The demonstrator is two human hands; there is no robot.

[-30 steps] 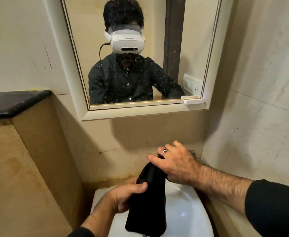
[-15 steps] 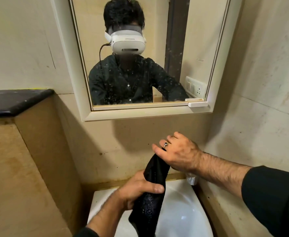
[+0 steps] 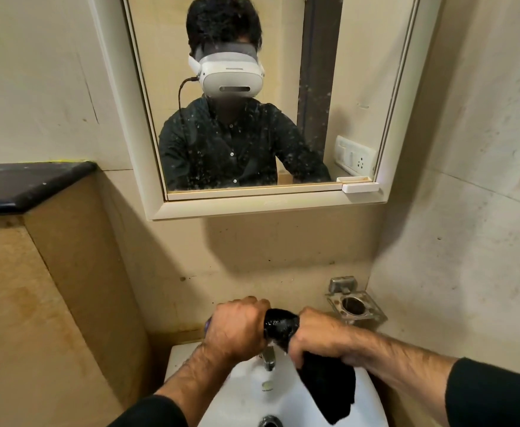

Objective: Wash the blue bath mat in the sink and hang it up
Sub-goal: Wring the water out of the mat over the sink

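The bath mat [image 3: 326, 383] looks dark, almost black, and wet, twisted into a rope above the white sink [image 3: 237, 392]. My left hand [image 3: 237, 326] grips one end of the twist and my right hand [image 3: 317, 337] grips the other; a short glossy stretch shows between them. The loose end of the mat hangs down from my right hand over the basin. A metal tap [image 3: 268, 359] sits just below my hands, partly hidden by them.
A wall mirror [image 3: 252, 97] hangs above the sink and reflects a person in a dark shirt and headset. A metal holder [image 3: 355, 306] juts from the wall at right. A dark-topped ledge [image 3: 27, 186] stands left. The drain [image 3: 269, 422] is at the bottom.
The mat was held upright, right hand on top and left hand lower. Now both hands are side by side and lower over the tap, with the mat twisted between them.
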